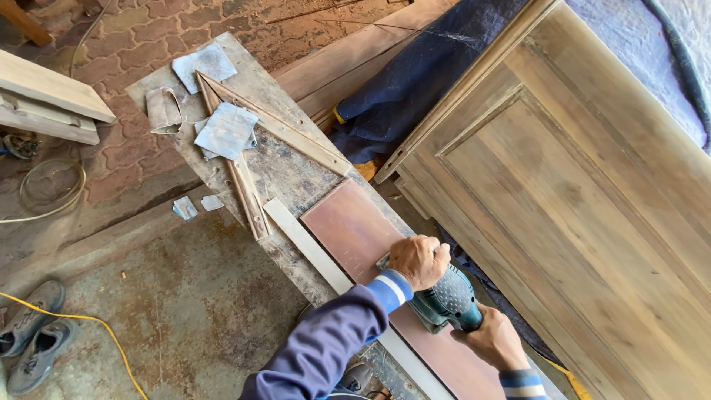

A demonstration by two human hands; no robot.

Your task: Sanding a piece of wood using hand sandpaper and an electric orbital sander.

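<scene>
Head view: our left hand (419, 259) and right hand (495, 342) have fingers clenched on the teal electric sander (444, 302). It sits on the reddish-brown flat board (348, 230) on the bench (289, 174), whose long axis runs diagonally away from us, left hand leading.

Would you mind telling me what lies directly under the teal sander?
The sander sits on a reddish-brown panel lying on the workbench. The left hand grips its front, the right hand its rear. The sanding pad and the panel surface beneath are covered.

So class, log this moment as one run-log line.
left hand: on sander front | right hand: grips sander rear | green sander: on reddish board | bench: sandpaper scraps
</scene>
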